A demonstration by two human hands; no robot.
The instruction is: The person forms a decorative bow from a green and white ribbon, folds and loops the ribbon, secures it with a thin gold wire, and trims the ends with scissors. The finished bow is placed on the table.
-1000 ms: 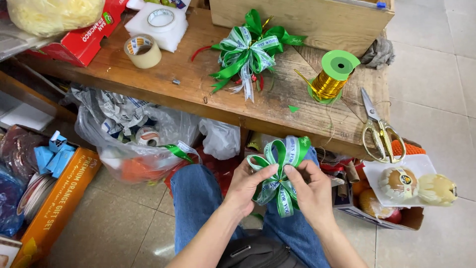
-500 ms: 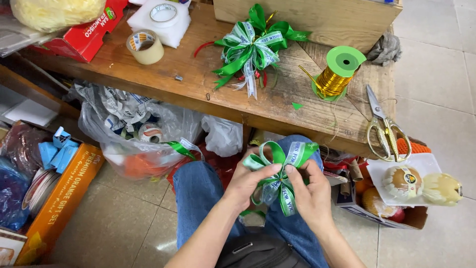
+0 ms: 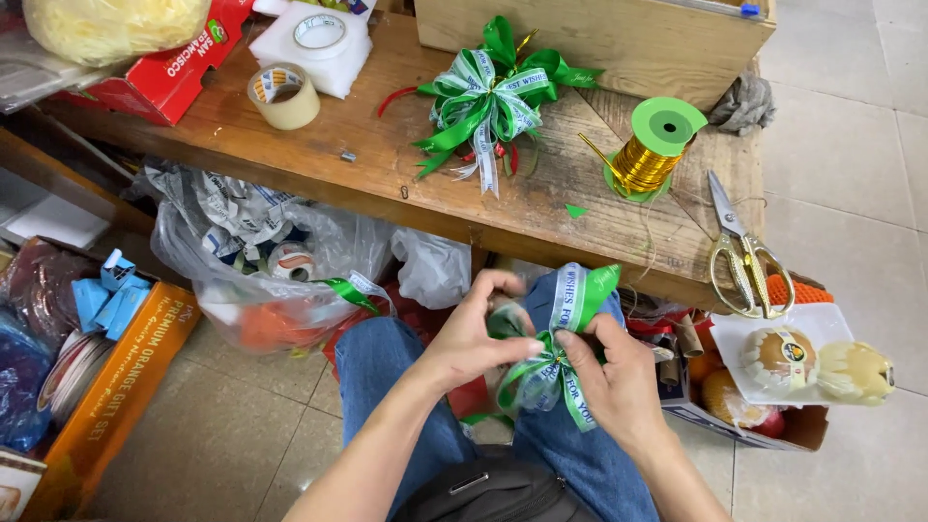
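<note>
Over my lap, both hands pinch a green-and-silver ribbon bow at its knotted middle. My left hand grips the left loops; my right hand holds the centre and right side. One green loop sticks up above my fingers and tails hang down below. On the wooden bench ahead lies a finished green-and-silver bow.
A spool of gold wire with a green cap and gold-handled scissors lie on the bench's right side. Tape rolls sit at left. A plastic bag of scraps is under the bench; a fruit box stands at right.
The bow has been turned and squeezed tighter between my hands; its loops have shifted from spread wide to one loop standing upright.
</note>
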